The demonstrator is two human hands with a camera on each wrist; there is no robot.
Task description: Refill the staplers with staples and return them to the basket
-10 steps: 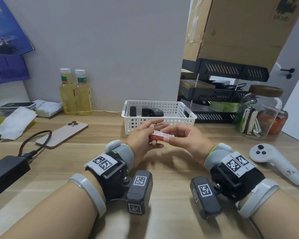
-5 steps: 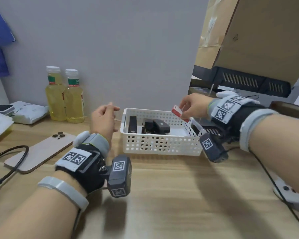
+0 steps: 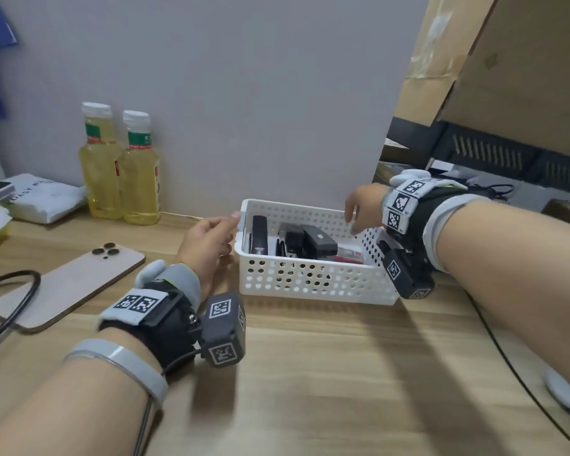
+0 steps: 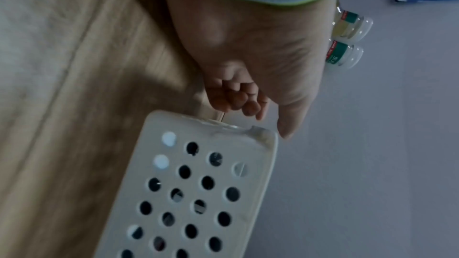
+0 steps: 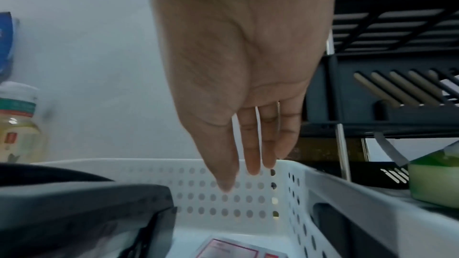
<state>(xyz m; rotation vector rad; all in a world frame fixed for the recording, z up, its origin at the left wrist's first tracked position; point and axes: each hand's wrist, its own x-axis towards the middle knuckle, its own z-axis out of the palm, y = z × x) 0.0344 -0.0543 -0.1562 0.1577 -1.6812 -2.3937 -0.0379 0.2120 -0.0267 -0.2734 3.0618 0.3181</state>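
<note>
A white perforated basket (image 3: 310, 278) stands on the wooden desk by the wall. Inside it lie a long black stapler (image 3: 259, 236), more black staplers (image 3: 320, 241) and a red-and-white staple box (image 3: 349, 256) at the right end. My right hand (image 3: 359, 209) hovers over the basket's right end, fingers straight and pointing down, holding nothing. The right wrist view shows that hand (image 5: 243, 144) above the staple box (image 5: 231, 250), with a black stapler (image 5: 74, 213) to its left. My left hand (image 3: 211, 245) is at the basket's left corner, fingers loosely curled and empty. Its thumb (image 4: 288, 125) is at the basket (image 4: 198, 183) rim.
Two bottles of yellow liquid (image 3: 120, 166) stand at the wall left of the basket. A phone (image 3: 69, 284) lies face down with a black cable (image 3: 10, 307) beside it. A black rack (image 3: 507, 159) under a cardboard box (image 3: 507, 60) stands at the right. A white controller (image 3: 566, 390) lies at the right edge.
My right hand carried the red staple box from in front of me to the basket and let it go inside. My left hand left the box and moved to the basket's left corner.
</note>
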